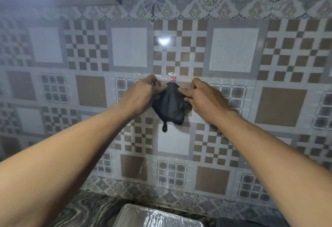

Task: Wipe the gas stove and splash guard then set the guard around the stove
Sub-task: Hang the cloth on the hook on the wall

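Black cloth between left hand, right hand

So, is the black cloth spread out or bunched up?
Bunched up. The black cloth sags in folds between the left hand and right hand, which pinch its top edge.

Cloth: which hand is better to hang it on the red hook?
Probably the left hand: it pinches the cloth at its top edge, right beside the red hook. The right hand holds the cloth's side, slightly lower.
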